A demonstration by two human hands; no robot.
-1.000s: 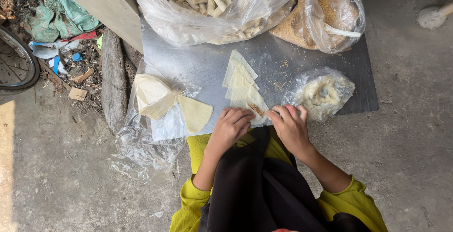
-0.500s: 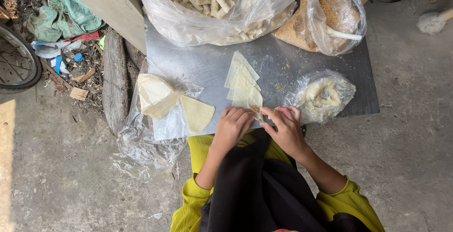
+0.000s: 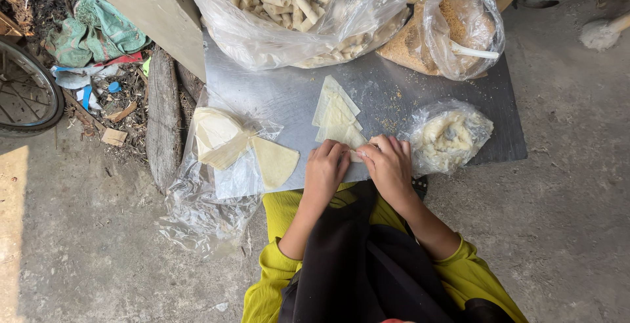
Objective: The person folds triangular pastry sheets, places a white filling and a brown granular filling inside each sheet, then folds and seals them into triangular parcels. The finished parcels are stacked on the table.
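Pale yellow pastry wrappers [image 3: 336,116] lie stacked on a grey metal sheet [image 3: 289,93]. My left hand [image 3: 326,169] and my right hand [image 3: 388,163] meet at the stack's near end, fingers curled over the edge of a wrapper and pressing it into a roll. What lies under the fingers is hidden. A plastic bag of whitish filling [image 3: 450,138] sits just right of my right hand. More wrappers [image 3: 226,140] rest on clear plastic to the left of my left hand.
A large clear bag of finished rolls [image 3: 295,1] and a bag of brown crumbs with a white spoon [image 3: 453,27] stand at the back. A log [image 3: 163,119], rubbish and a bicycle wheel [image 3: 23,93] lie left. Concrete floor surrounds the sheet.
Both hands have stayed on the near end of the wrapper and shifted slightly, closing together over it. The view has drifted a little.
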